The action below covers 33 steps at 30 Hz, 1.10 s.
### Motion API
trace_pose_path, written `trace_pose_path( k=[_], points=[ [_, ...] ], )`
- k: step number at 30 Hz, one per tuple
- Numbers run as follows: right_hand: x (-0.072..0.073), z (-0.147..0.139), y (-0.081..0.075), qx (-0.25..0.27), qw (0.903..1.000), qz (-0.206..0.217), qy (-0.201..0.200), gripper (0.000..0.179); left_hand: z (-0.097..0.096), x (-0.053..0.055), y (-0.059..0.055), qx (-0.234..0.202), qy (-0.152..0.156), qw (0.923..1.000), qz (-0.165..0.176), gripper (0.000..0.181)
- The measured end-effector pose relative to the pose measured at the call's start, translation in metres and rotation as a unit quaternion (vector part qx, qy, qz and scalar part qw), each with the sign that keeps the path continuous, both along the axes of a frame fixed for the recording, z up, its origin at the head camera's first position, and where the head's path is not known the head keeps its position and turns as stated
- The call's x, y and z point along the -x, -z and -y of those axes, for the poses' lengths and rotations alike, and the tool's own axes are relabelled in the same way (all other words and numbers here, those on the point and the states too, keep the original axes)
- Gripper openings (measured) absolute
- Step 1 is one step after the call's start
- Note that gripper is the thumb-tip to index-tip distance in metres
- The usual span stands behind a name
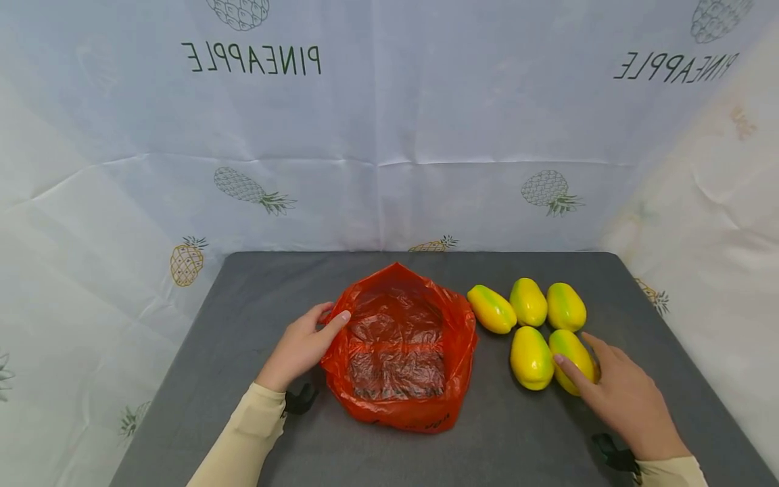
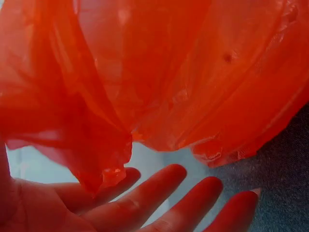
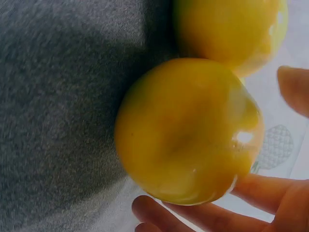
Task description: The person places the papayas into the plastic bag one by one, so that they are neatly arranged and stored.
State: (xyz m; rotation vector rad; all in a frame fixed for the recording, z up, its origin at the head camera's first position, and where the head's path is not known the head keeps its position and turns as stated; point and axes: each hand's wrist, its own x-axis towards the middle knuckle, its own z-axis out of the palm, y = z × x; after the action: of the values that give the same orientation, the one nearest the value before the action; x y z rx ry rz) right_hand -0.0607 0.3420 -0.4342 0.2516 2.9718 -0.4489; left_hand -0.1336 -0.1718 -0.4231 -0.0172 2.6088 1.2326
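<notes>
Getting a grip seems the step imo, right hand (image 1: 629,396) half-spread around the fruit (image 1: 571,346) nearest the front-right corner of the worktop (image 1: 228,331), unclamped, so probably needs tightening, left hand (image 1: 298,348) loosely fanned at the bag (image 1: 404,412).

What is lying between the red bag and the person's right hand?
In the head view, from the bag: a bare strip of grey table, one yellow-green fruit, then a second fruit, between the right hand's thumb and fingers.
</notes>
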Motion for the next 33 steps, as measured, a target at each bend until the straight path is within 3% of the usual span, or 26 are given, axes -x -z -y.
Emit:
trace_pose_path(
  k=[7, 20, 27, 33],
  points=[
    [-0.001, 0.001, 0.001, 0.012, 0.9999, -0.005, -0.005, 0.102, -0.002, 0.004, 0.004, 0.01, 0.003, 0.9999, 0.003, 0.075],
    [0.003, 0.003, 0.0, 0.014, 0.9999, -0.001, -0.006, 0.099, 0.0, 0.011, 0.002, 0.01, 0.011, 0.9997, 0.016, 0.073],
    [0.0, 0.001, -0.015, -0.003, 0.9999, -0.011, -0.004, 0.097, 0.003, 0.01, 0.004, 0.002, 0.012, 0.9998, 0.015, 0.07],
    [-0.002, 0.008, -0.035, -0.005, 0.9986, -0.051, -0.013, 0.093, 0.002, 0.009, 0.0, 0.003, 0.021, 0.9998, 0.002, 0.063]
  ],
)
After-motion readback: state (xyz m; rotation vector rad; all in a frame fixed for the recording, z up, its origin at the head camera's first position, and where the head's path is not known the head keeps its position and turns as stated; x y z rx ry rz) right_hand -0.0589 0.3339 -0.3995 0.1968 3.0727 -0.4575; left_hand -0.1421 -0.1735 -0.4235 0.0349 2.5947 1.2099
